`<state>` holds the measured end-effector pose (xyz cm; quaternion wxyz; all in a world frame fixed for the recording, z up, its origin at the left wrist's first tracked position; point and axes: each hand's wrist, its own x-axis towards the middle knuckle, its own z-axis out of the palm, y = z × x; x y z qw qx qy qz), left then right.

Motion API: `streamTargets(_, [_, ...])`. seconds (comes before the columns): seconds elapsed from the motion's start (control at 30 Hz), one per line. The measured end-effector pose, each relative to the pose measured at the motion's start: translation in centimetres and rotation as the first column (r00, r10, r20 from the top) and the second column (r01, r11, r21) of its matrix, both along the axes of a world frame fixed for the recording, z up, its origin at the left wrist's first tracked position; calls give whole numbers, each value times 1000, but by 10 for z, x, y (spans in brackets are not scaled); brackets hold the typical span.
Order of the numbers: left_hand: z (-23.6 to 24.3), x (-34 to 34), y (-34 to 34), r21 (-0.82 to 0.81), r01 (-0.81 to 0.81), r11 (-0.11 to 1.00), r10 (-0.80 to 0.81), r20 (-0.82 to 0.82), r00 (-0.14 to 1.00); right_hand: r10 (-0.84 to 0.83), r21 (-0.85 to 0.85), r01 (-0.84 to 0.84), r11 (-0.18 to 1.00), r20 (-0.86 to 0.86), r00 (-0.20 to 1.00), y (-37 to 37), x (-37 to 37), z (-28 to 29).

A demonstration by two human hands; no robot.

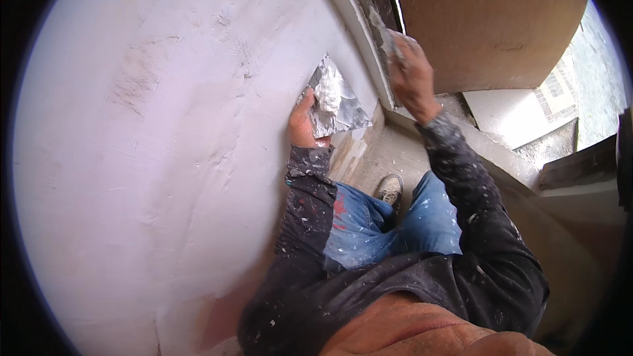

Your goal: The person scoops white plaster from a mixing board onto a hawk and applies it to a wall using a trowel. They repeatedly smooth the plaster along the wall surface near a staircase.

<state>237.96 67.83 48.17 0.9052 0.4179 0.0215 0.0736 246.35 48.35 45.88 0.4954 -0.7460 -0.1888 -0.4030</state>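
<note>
My left hand (302, 124) grips a flat, roughly triangular metal plate (351, 116) by its left side, its thumb over the near edge. On the plate sits a heap of white putty (328, 91). My right hand (414, 79) is raised to the edge of the wall by the doorway, closed around a putty knife (378, 25) smeared with putty. The blade lies along the wall's narrow end face (366, 6); my fingers hide its handle.
A broad white wall (171, 158) with rough, scuffed patches fills the left. To the right of the wall edge stands a brown door (488, 20). Beyond it show a bright threshold and patterned tiles (560, 89). My shoe (390, 189) is on the dusty floor (403, 151).
</note>
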Motion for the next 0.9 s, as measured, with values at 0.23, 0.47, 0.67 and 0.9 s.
streamTargets(0.23, [-6,2,4,8,-60,998,59,56,997,-260,-42,265,963,96,961,51,38,23])
streamTargets(0.47, [-8,3,8,-11,-46,999,46,55,997,-256,-159,257,953,32,966,69,47,-1])
streamTargets(0.67, [-8,2,6,38,-66,997,64,34,997,-236,-199,212,957,-107,966,56,36,-83])
streamTargets(0.9, [-6,-1,2,68,-90,994,90,17,996,-252,-73,257,964,77,965,58,39,2])
